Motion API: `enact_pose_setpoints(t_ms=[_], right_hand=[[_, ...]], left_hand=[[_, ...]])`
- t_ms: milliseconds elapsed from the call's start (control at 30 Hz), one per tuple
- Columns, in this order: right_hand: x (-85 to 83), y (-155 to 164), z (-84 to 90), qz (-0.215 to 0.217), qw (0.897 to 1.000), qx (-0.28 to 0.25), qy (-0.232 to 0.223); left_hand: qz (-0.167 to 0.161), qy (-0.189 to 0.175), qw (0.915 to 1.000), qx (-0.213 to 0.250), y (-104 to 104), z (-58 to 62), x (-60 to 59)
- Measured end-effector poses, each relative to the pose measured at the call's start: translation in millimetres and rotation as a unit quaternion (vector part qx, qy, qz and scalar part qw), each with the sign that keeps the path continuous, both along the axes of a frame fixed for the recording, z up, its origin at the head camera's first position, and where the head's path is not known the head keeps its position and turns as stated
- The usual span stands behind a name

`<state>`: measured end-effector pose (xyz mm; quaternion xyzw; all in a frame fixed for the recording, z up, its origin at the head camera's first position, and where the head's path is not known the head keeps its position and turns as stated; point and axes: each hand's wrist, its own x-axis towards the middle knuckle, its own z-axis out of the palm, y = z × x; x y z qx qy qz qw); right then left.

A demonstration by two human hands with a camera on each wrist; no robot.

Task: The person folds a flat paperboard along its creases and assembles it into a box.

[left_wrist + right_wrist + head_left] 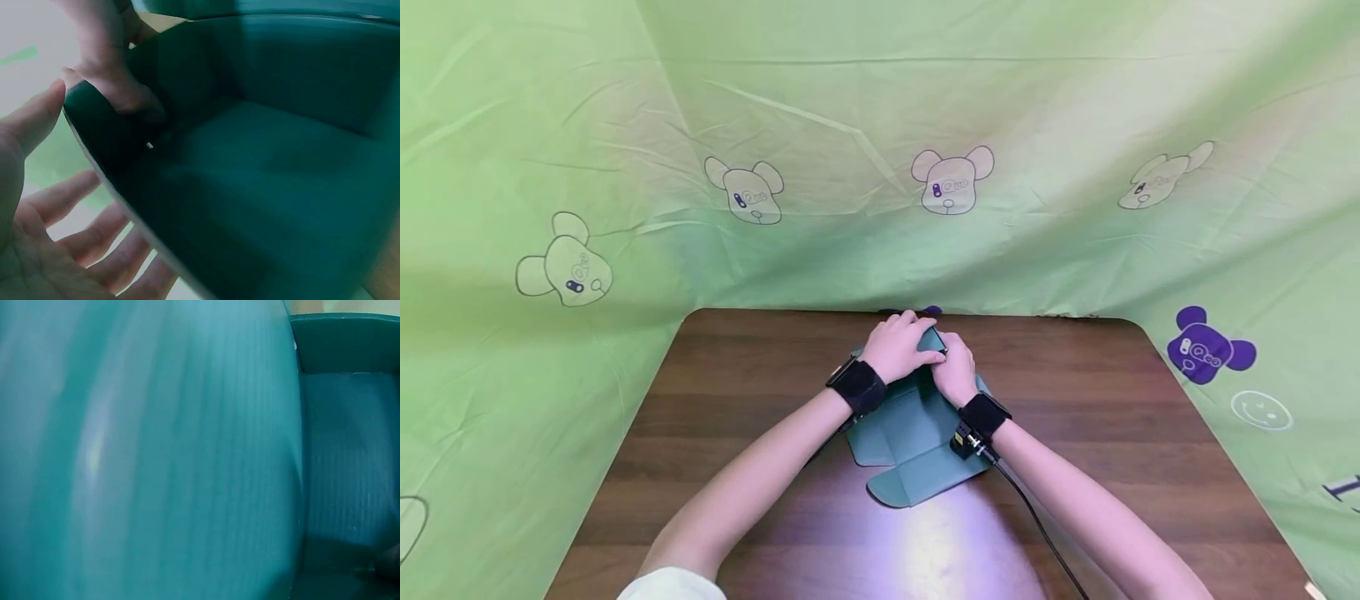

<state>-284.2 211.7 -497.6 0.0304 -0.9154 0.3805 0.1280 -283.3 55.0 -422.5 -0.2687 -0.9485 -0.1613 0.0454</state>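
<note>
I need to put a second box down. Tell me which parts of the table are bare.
The brown table is bare left of the left hand, out to the green cloth, and equally bare right of the right hand. The near edge between the forearms is open. The middle is crowded: both hands work on the teal folded box.

**Teal cardboard box, half folded**

A flat-cut teal box (917, 442) of corrugated card lies at the table's centre, its rounded flap pointing toward 6 o'clock. Its far end, at 12 o'clock, is raised and folded upward into walls.
</note>
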Motion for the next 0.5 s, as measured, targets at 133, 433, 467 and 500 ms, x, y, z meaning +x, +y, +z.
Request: enact_pose_setpoints(t_ms=[133,433,467,500], right_hand=[[2.6,0.0,2.0,-0.005,0.999,-0.028,0.014],[22.9,7.7,20.9,-0.024,0.989,-0.148,0.001],[27.1,7.8,23.2,-0.03,0.987,-0.157,0.018],[31.8,7.0,25.2,-0.041,0.984,-0.167,0.036]], left_hand=[[-0.021,-0.011,0.9995,-0.02,11.2,7.4,-5.0],[-0.017,-0.006,0.9997,0.016,2.9,15.7,-15.4],[-0.011,-0.003,0.9994,0.033,1.0,18.0,-16.2],[-0.003,0.001,0.9986,0.052,-0.9,20.7,-16.5]])
